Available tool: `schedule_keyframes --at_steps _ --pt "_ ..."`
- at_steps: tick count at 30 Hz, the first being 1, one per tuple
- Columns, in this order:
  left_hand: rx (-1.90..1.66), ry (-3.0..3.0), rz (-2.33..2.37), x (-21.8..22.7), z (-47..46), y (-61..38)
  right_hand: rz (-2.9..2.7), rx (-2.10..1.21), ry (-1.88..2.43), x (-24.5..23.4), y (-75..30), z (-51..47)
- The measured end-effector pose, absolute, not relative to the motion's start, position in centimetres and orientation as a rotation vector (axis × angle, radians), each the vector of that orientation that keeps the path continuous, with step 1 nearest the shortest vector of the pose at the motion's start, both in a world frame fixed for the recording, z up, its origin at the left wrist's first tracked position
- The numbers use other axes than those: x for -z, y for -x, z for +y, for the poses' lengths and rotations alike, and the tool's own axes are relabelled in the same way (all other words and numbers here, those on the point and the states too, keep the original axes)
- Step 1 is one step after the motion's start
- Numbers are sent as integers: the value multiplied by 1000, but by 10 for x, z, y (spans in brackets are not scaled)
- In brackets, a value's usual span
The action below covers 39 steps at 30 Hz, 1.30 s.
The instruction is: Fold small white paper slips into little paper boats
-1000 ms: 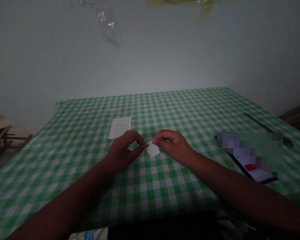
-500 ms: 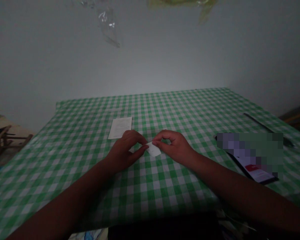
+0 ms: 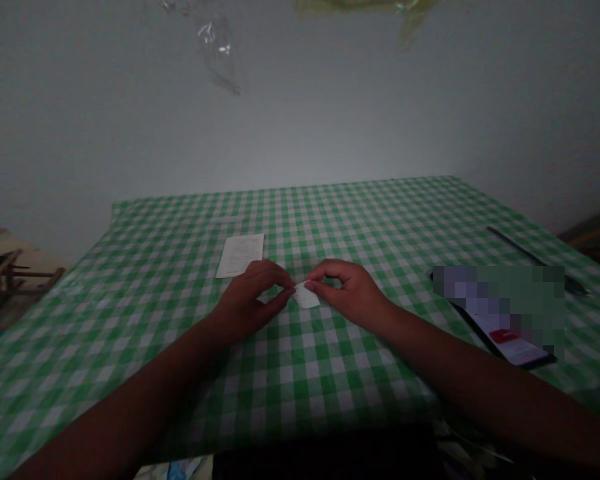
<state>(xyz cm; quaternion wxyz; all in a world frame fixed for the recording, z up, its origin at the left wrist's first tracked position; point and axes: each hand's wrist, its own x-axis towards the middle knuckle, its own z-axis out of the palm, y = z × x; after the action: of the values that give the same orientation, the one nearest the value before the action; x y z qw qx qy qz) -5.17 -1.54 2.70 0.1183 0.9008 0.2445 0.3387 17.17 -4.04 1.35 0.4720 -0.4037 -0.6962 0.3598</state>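
A small folded piece of white paper (image 3: 306,296) lies between my two hands on the green and white checked tablecloth (image 3: 330,220). My left hand (image 3: 250,299) pinches its left edge with thumb and forefinger. My right hand (image 3: 347,289) pinches its right edge, fingers curled. Both hands rest on the table near its middle.
A printed white sheet (image 3: 241,254) lies flat just beyond my left hand. A phone with a lit screen (image 3: 510,337) lies at the right. A long dark thin object (image 3: 535,257) lies at the far right. A wall stands behind the table; wooden furniture (image 3: 10,277) is at the left.
The small paper looks a little more compact between the fingertips. Both hands have stayed almost where they were.
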Motion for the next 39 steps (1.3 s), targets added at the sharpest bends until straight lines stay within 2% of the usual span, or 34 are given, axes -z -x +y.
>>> schedule_keyframes --at_steps 27,35,39 --pt "-914 -2633 592 -34 -19 51 -1659 -952 982 -15 -169 -40" --pt "-840 -2763 386 -32 -17 54 -1566 -1288 1020 -7 -171 -36" --pt "-842 -2831 365 -32 -16 54 -1550 -1306 1031 -6 -170 -36"
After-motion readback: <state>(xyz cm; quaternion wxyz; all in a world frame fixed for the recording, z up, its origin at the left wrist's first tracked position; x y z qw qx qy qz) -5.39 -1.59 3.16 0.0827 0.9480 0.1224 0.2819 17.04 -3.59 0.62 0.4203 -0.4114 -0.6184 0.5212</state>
